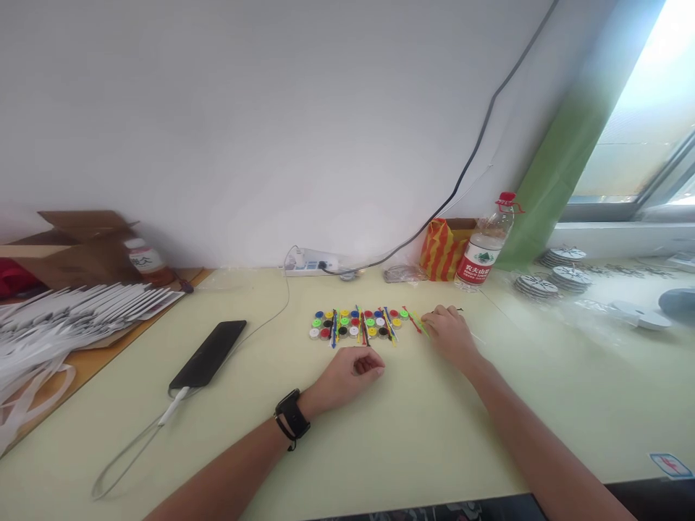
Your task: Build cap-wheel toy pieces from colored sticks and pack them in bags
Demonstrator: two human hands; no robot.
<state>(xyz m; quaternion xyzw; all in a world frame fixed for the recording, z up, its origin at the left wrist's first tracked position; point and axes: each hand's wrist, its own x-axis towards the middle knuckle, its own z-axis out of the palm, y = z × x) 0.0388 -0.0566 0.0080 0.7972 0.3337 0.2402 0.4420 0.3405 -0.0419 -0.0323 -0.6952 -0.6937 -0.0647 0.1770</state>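
A person sits at a pale yellow table [413, 434], both bare forearms stretched forward. Nearest, the left hand [347, 376], with a black watch [292, 416] on its wrist, rests on the tabletop curled into a loose fist; nothing shows inside it. Just beyond and to the right, the right hand [448, 333] lies palm down, fingers bent over the right end of a set of small colour pots [355, 324]. The pots sit in short rows mid-table, with thin coloured sticks [418, 322] laid across and beside them. The fingertips touch or nearly touch the end sticks; I cannot tell whether they pinch one.

To the left lies a black phone [209, 353] on a cable. Farther back stand a white power strip [312, 264], a striped bag [442, 250] and a water bottle [483, 250], against the wall.

As a risk: the pots are small, light and packed close, so a sweep of the right wrist could scatter them or roll the sticks away.
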